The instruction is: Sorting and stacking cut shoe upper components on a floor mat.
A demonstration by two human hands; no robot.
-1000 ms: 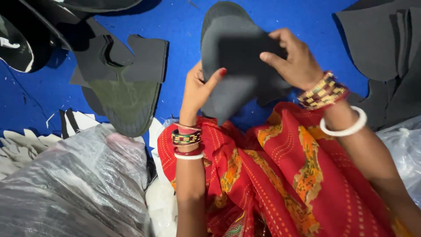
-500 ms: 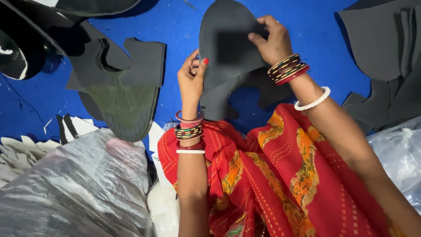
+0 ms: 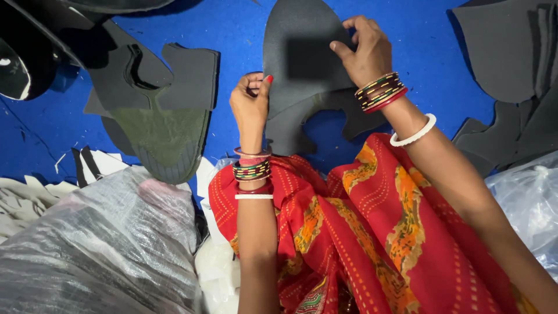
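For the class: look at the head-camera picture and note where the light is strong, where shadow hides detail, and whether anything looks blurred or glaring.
Head view: the light is bright and even on the blue floor and red patterned cloth; the dark cut piece, held by the left hand and right hand, is sharp; the clear plastic bag shows pale glare; the top left corner is too dark to read.

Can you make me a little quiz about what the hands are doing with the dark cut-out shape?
1. True or false: both hands touch the dark shoe-shaped piece.
2. Which hand grips its upper edge? A) left hand B) right hand
3. What colour is the floor cloth?

Key: 1 true; 2 B; 3 blue.
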